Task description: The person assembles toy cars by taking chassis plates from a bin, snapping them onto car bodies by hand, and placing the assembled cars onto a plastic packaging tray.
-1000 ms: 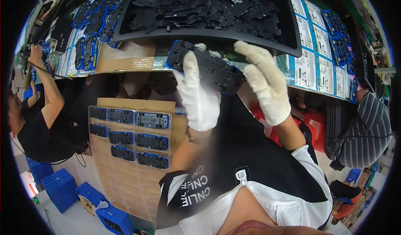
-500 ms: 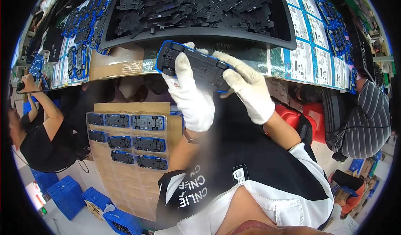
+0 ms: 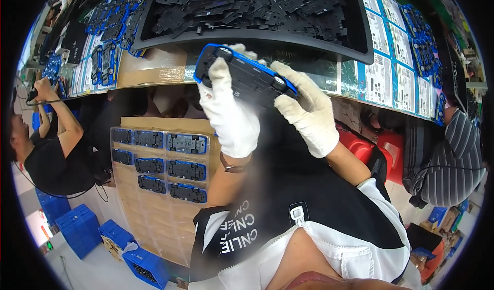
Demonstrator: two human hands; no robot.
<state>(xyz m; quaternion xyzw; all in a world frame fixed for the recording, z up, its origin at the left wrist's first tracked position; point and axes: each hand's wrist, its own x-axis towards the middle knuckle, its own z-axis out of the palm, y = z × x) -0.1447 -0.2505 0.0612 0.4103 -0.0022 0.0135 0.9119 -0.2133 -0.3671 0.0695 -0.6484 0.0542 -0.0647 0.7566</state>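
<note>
A blue toy car (image 3: pixel 244 79) with a black underside is held up in front of me, its underside facing me. My left hand (image 3: pixel 230 112), in a white glove, grips the car's left end with the thumb pressed on the black base and the fingers behind it. At the car's right end is my right hand (image 3: pixel 311 112), also gloved, its fingers along the far edge and its thumb by the near edge. Beyond the hands stands a large black tray (image 3: pixel 247 38) heaped with black plastic car bases (image 3: pixel 247 9).
A cardboard-backed tray (image 3: pixel 154 215) on my left carries several cars, undersides up. More blue cars (image 3: pixel 105 63) stand on printed sheets at the table's far left, others (image 3: pixel 419 43) at right. Blue crates (image 3: pixel 80 228) sit on the floor. A person (image 3: pixel 51 156) works at left; red stools (image 3: pixel 388 156) stand right.
The toy car has tilted, so more of its blue side and wheel shows at the right end. My right thumb has come off the base. The whole view has shifted slightly.
</note>
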